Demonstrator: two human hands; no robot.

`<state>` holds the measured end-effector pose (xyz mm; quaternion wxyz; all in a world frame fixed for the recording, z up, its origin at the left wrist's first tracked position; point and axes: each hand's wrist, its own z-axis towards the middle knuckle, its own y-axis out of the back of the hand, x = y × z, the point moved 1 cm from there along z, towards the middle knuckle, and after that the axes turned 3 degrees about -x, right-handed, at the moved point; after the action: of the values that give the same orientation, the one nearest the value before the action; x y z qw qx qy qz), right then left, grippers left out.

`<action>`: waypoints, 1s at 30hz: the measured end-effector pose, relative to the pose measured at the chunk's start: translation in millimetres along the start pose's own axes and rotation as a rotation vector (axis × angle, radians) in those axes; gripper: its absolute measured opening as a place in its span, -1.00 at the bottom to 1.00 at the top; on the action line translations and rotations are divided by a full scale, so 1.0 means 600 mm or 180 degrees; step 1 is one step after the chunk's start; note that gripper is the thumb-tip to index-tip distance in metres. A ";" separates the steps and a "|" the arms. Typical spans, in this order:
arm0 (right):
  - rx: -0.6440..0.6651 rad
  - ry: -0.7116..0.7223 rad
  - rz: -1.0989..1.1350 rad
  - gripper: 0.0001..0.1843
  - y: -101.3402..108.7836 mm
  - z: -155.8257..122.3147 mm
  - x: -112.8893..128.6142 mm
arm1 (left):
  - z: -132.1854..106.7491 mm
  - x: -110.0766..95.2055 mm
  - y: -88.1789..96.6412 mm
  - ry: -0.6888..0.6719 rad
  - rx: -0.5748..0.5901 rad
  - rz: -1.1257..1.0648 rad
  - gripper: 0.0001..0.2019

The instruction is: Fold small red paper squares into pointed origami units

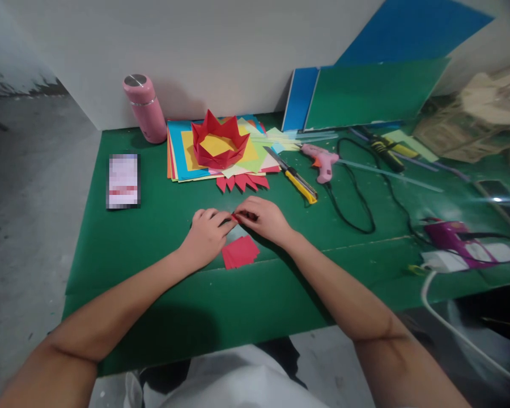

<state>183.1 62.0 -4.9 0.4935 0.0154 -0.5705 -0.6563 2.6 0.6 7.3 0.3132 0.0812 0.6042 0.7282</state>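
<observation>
My left hand (206,232) and my right hand (266,220) meet at the middle of the green table (131,249), both pinching a small red paper piece (239,216) between their fingertips. A small stack of red paper squares (240,252) lies just below my hands. Several folded red paper points (243,182) lie in a row behind my hands. Further back a red paper crown (219,140) sits on a pile of coloured paper sheets (179,154).
A pink bottle (144,107) stands at the back left, a phone (123,181) lies at the left. A yellow utility knife (295,177), a pink glue gun (321,160) with a black cable, a purple glue gun (448,237), a power strip and green and blue boards (365,93) are at the right.
</observation>
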 end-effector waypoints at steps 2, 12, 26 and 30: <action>0.0018 0.0230 -0.0075 -0.87 0.001 0.000 -0.004 | 0.000 0.000 0.000 0.0013 -0.0001 -0.0011 -0.65; 0.0215 0.0871 -0.0770 -0.68 0.011 -0.003 -0.008 | -0.003 -0.002 -0.005 0.0139 0.0014 -0.0025 -0.64; 0.0306 0.0997 -0.1261 -0.65 0.012 -0.007 0.001 | -0.005 -0.002 -0.005 0.0166 -0.0002 0.0037 -0.63; 0.0375 0.0827 -0.1297 -0.65 0.010 -0.006 0.004 | -0.005 -0.002 -0.004 0.0144 0.0011 0.0029 -0.64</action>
<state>187.5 58.3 -0.4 0.4185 0.2432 -0.5247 -0.7003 2.9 -2.1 4.4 0.2959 0.0681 0.6120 0.7302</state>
